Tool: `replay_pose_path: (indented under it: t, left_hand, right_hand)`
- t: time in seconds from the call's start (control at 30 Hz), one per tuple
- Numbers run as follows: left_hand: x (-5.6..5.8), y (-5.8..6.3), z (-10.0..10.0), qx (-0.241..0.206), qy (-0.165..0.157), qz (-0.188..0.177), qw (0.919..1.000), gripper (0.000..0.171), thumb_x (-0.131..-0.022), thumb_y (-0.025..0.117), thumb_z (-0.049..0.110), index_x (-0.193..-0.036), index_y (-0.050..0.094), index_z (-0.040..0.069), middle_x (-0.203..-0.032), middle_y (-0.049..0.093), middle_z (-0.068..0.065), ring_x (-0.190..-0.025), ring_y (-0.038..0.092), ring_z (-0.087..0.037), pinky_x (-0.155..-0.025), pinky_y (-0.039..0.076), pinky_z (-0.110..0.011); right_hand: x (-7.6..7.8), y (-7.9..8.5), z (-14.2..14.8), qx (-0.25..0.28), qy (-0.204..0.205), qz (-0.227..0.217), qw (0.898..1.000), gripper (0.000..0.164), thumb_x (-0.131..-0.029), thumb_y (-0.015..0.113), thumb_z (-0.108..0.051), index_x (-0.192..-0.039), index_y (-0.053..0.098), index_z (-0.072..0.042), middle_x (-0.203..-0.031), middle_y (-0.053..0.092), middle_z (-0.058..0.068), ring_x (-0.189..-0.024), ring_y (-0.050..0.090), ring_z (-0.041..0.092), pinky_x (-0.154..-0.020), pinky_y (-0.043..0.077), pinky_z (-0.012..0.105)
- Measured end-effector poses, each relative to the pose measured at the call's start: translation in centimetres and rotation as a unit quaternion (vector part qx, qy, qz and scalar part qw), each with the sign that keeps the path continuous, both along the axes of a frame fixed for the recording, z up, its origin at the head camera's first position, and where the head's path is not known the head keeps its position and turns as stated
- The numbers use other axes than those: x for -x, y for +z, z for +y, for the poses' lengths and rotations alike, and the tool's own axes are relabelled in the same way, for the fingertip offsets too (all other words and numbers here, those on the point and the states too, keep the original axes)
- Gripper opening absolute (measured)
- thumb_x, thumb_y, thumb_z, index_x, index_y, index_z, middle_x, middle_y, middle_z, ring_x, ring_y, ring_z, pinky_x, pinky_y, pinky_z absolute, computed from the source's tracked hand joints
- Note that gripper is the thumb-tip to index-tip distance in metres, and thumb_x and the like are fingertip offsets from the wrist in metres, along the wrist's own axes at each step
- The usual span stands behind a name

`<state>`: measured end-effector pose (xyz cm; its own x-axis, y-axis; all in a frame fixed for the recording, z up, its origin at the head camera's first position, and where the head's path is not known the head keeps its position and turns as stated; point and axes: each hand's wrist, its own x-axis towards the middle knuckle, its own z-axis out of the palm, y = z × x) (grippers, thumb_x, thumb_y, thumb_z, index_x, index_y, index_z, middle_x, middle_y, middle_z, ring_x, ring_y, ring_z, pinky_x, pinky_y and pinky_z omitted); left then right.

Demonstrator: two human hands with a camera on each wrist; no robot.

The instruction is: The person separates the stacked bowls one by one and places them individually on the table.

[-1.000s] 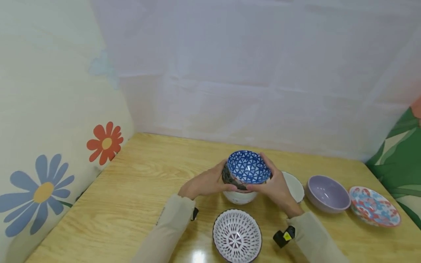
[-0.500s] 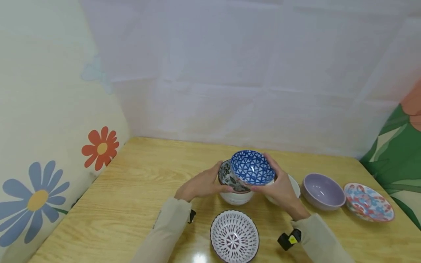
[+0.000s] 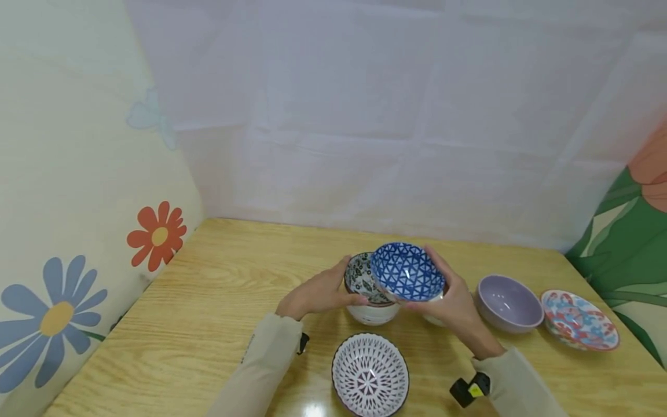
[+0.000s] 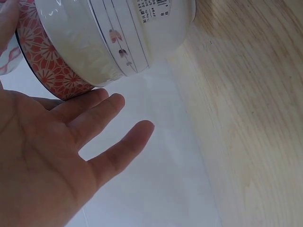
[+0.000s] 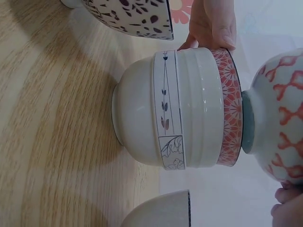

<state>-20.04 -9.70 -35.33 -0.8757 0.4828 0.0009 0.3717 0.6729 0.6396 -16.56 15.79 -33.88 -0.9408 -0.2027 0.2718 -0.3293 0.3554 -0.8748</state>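
Note:
My right hand (image 3: 453, 301) grips a bowl (image 3: 406, 272) with a blue triangle pattern inside, tilted toward me. Its outside (image 5: 284, 113) shows red marks in the right wrist view. Overlapping it at left in the head view is a bowl with a dark floral inside (image 3: 361, 278) and a red-patterned outer rim (image 5: 229, 109). That one sits in a white bowl (image 3: 372, 314) with a printed band. My left hand (image 3: 320, 292) holds the floral bowl at its left side, thumb in front; its lower fingers (image 4: 97, 120) are extended in the left wrist view.
A white bowl with purple dashes (image 3: 370, 373) stands at the table's front. To the right are a partly hidden white bowl (image 3: 434, 319), a purple bowl (image 3: 508, 304) and a red-and-blue patterned dish (image 3: 581, 321). A pale cloth (image 3: 323, 116) hangs behind the wooden table (image 3: 234, 278).
My right hand has carried the blue-patterned bowl to the right, uncovering more of the floral bowl. My left hand has kept its place at the floral bowl's side. The view has shifted slightly.

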Motion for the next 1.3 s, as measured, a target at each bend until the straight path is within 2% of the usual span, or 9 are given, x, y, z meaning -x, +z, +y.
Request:
replay_pose_path:
  t: [0.27, 0.47, 0.53, 0.63, 0.73, 0.87, 0.93, 1.13, 1.3]
  left_hand:
    - [-0.2, 0.0, 0.0, 0.002, 0.006, -0.012, 0.9999, 0.098, -0.075, 0.061, 0.057, -0.145, 0.006, 0.015, -0.142, 0.032, -0.008, -0.127, 0.034, -0.026, -0.103, 0.029, -0.044]
    - [-0.2, 0.1, 0.1, 0.009, 0.007, -0.009, 0.9999, 0.098, -0.076, 0.060, 0.055, -0.145, 0.005, 0.013, -0.144, 0.028, -0.010, -0.129, 0.032, -0.027, -0.103, 0.029, -0.043]
    - [-0.2, 0.1, 0.1, 0.012, 0.008, -0.008, 0.9999, 0.098, -0.077, 0.060, 0.054, -0.145, 0.004, 0.012, -0.145, 0.026, -0.011, -0.129, 0.031, -0.027, -0.104, 0.028, -0.043]
    - [-0.2, 0.2, 0.1, 0.013, 0.011, -0.010, 0.9998, 0.099, -0.077, 0.060, 0.053, -0.145, 0.003, 0.010, -0.146, 0.022, -0.011, -0.130, 0.028, -0.027, -0.105, 0.026, -0.043]
    - [-0.1, 0.1, 0.0, 0.011, 0.010, -0.010, 0.9998, 0.098, -0.077, 0.060, 0.053, -0.145, 0.003, 0.011, -0.146, 0.022, -0.010, -0.130, 0.028, -0.027, -0.105, 0.027, -0.042]
    - [0.0, 0.1, 0.0, 0.010, 0.008, -0.008, 0.9999, 0.098, -0.077, 0.060, 0.054, -0.145, 0.003, 0.012, -0.146, 0.024, -0.010, -0.130, 0.030, -0.027, -0.104, 0.027, -0.042]
    - [0.0, 0.1, 0.0, 0.011, 0.007, -0.009, 0.9999, 0.098, -0.077, 0.060, 0.054, -0.145, 0.003, 0.011, -0.146, 0.023, -0.010, -0.130, 0.029, -0.027, -0.104, 0.027, -0.042]
    - [0.0, 0.2, 0.0, 0.008, 0.007, -0.011, 0.9999, 0.098, -0.077, 0.060, 0.054, -0.145, 0.003, 0.011, -0.146, 0.023, -0.011, -0.130, 0.029, -0.028, -0.104, 0.027, -0.043]
    - [-0.1, 0.0, 0.0, 0.002, 0.007, -0.014, 0.9999, 0.097, -0.077, 0.060, 0.053, -0.145, 0.003, 0.012, -0.144, 0.028, -0.012, -0.128, 0.032, -0.028, -0.103, 0.028, -0.044]
  right_hand:
    - [-0.7, -0.1, 0.6, -0.022, -0.018, -0.007, 1.000, 0.105, -0.060, 0.082, -0.011, -0.144, 0.020, -0.020, -0.146, 0.020, 0.015, -0.126, 0.028, 0.042, -0.096, 0.034, 0.050]
    - [-1.4, -0.3, 1.3, -0.024, -0.026, -0.004, 0.999, 0.106, -0.058, 0.083, -0.010, -0.143, 0.021, -0.022, -0.146, 0.021, 0.013, -0.126, 0.030, 0.038, -0.095, 0.035, 0.045]
    - [-1.7, -0.3, 1.4, -0.022, -0.026, 0.001, 0.999, 0.106, -0.058, 0.083, -0.010, -0.143, 0.021, -0.022, -0.146, 0.021, 0.013, -0.126, 0.032, 0.038, -0.093, 0.037, 0.041]
    - [-2.1, -0.2, 1.7, -0.010, -0.020, 0.005, 1.000, 0.104, -0.059, 0.082, -0.007, -0.143, 0.022, -0.023, -0.146, 0.021, 0.013, -0.125, 0.032, 0.039, -0.089, 0.042, 0.028]
    - [-2.4, -0.3, 2.0, 0.012, -0.009, 0.009, 1.000, 0.104, -0.059, 0.081, -0.002, -0.143, 0.022, -0.022, -0.147, 0.019, 0.014, -0.125, 0.030, 0.040, -0.085, 0.041, 0.016]
    - [-3.0, -0.5, 2.5, 0.020, -0.007, 0.020, 1.000, 0.104, -0.058, 0.080, 0.002, -0.143, 0.023, -0.021, -0.146, 0.020, 0.017, -0.124, 0.029, 0.041, -0.083, 0.039, 0.012]
    - [-3.2, -0.8, 2.8, 0.020, -0.005, 0.027, 0.999, 0.105, -0.057, 0.079, 0.004, -0.143, 0.023, -0.018, -0.145, 0.021, 0.019, -0.125, 0.031, 0.034, -0.084, 0.039, 0.012]
    - [-3.8, -1.7, 3.9, 0.049, 0.020, 0.034, 0.998, 0.103, -0.056, 0.076, 0.011, -0.142, 0.022, -0.008, -0.144, 0.023, 0.018, -0.115, 0.037, -0.005, -0.085, 0.040, 0.012]
    - [-4.3, -2.5, 4.8, 0.055, 0.027, 0.035, 0.997, 0.103, -0.057, 0.075, 0.014, -0.142, 0.022, -0.008, -0.145, 0.022, 0.017, -0.113, 0.037, -0.007, -0.084, 0.041, 0.012]
